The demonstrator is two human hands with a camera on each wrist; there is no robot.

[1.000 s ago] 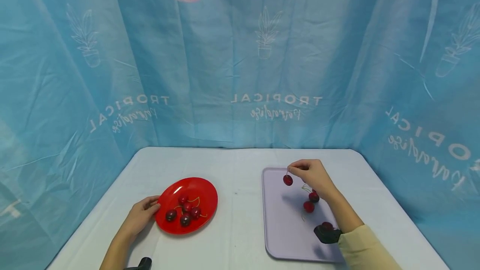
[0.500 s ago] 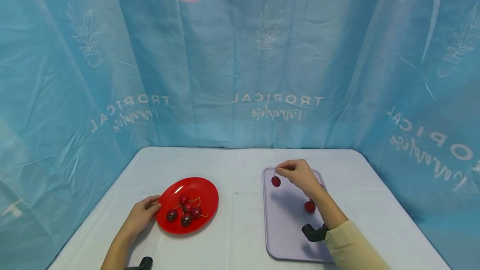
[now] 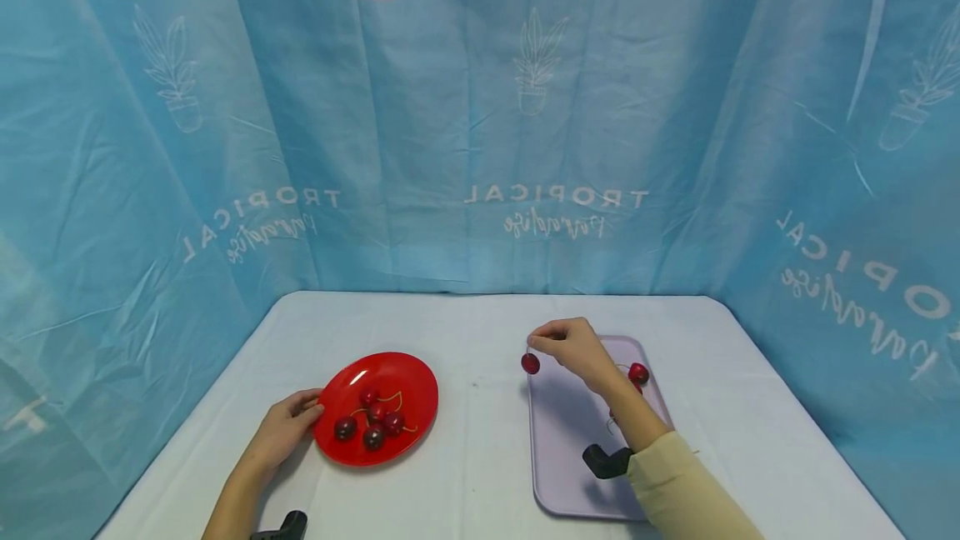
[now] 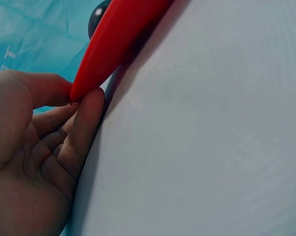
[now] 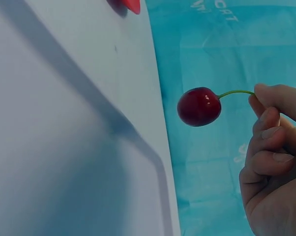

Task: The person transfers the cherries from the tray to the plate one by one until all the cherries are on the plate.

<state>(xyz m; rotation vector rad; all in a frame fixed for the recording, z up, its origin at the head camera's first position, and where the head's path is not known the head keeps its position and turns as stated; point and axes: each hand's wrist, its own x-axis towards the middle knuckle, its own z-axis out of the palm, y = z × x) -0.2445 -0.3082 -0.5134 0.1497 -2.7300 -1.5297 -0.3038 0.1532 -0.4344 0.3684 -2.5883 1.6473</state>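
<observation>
My left hand (image 3: 283, 432) pinches the near-left rim of a red plate (image 3: 408, 373), thumb on top and fingers beneath, as the left wrist view shows. Several dark red cherries (image 3: 373, 437) with stems lie on that plate. My right hand (image 3: 576, 350) holds a single cherry (image 5: 199, 106) by its green stem between thumb and forefinger. This cherry hangs in the air over the far-left corner of a pale purple tray (image 3: 551, 473). A few more cherries (image 3: 638, 373) lie in the tray, partly hidden behind my right forearm.
Both plate and tray stand on a white-covered table (image 3: 472, 407), with a gap between them. Blue printed curtains (image 3: 465, 123) close off the back and both sides. A black wrist strap piece (image 3: 606, 462) juts from my right wrist over the tray.
My right hand has moved left across the tray's far end, carrying the cherry by its stem. Cherries in the tray's right part came partly back into view. The left hand stays at the plate.
</observation>
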